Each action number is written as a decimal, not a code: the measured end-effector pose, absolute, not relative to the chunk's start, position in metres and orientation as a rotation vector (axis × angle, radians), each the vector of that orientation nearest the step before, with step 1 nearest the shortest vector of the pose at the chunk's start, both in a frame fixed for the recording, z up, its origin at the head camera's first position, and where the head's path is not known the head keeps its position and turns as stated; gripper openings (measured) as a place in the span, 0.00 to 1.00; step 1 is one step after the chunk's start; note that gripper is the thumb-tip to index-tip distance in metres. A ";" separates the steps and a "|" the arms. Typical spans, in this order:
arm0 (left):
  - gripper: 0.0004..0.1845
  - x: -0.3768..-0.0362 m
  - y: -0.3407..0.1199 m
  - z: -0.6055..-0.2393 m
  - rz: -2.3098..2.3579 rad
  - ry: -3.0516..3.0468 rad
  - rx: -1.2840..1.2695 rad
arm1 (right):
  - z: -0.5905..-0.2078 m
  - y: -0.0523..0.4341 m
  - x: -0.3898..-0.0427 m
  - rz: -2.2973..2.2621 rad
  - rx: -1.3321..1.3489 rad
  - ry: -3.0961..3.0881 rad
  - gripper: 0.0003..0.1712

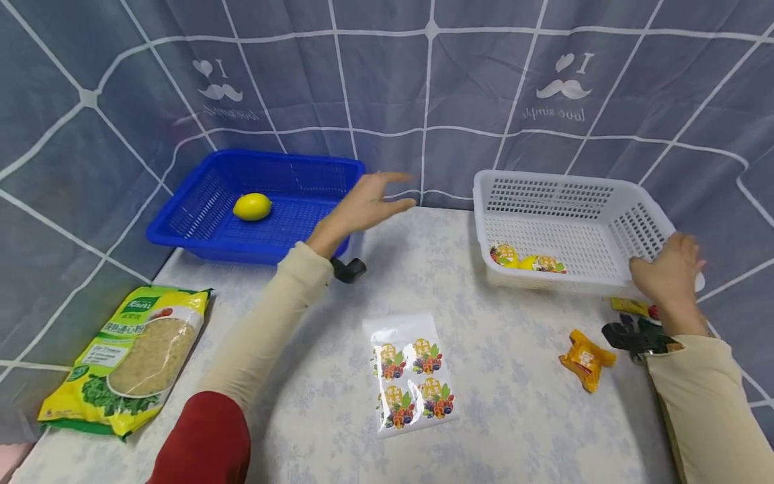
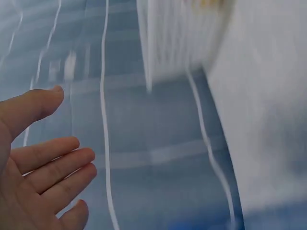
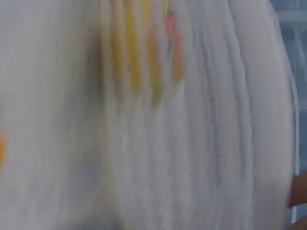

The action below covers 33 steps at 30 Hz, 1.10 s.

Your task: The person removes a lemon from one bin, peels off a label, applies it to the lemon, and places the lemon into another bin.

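The right hand [image 1: 668, 272] grips the near right corner of the white basket [image 1: 544, 202], which stands on the tabletop [image 1: 514, 403] at the right with 2 small packets [image 1: 526, 259] inside. Its fingers curl over the rim. The left hand [image 1: 363, 205] hovers beside the blue basket [image 1: 199, 208], fingers spread, holding nothing. The perforated plastic looks light, stiff and slightly flexible; the rim seems the best hold

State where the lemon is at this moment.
In the head view the lemon lies alone inside the blue basket, at the table's far left. The open left hand hovers by that basket's right end, not touching the lemon.
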<state>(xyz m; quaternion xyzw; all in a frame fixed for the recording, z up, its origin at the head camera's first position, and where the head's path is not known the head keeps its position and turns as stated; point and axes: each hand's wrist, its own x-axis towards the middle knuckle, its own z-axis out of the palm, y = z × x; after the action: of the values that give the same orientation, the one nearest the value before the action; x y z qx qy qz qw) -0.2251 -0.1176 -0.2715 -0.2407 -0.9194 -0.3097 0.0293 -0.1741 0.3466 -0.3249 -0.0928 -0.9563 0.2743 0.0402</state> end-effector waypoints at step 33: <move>0.53 -0.236 -0.371 -0.289 -1.005 -3.567 0.025 | -0.327 -0.027 -0.195 1.689 0.591 -2.920 0.46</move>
<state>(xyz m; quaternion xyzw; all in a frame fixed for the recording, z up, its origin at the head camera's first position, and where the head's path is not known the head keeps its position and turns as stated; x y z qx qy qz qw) -0.2362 -0.3707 -0.2889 0.0065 -0.9244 -0.2606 -0.2785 -0.1946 -0.0269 -0.3267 0.1709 -0.8441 0.4883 -0.1411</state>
